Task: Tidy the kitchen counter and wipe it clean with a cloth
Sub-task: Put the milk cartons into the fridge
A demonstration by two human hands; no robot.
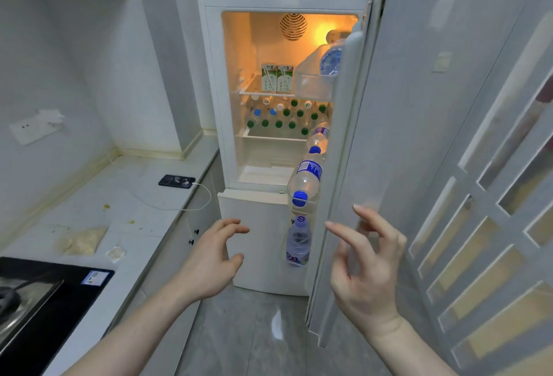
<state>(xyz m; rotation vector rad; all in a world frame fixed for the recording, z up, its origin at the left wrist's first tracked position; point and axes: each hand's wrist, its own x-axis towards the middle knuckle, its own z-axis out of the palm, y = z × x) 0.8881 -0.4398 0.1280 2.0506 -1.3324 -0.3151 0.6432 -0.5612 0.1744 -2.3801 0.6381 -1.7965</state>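
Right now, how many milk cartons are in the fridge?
2. One carton and a second carton stand side by side on the top shelf, touching. The door bin may hide more.

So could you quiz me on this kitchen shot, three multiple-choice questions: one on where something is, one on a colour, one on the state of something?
1. Where does the phone lie?
A. On the counter, near the fridge
B. On the stove
C. Inside the fridge

2. What colour is the cap on the bottle in the door rack?
A. Red
B. Blue
C. Yellow

3. How is the upper fridge door?
A. Shut
B. Removed
C. Open

Answers: 1 A, the phone sits on the counter with a white cable plugged in. 2 B, its cap is blue. 3 C, the door is swung open and the lit shelves show.
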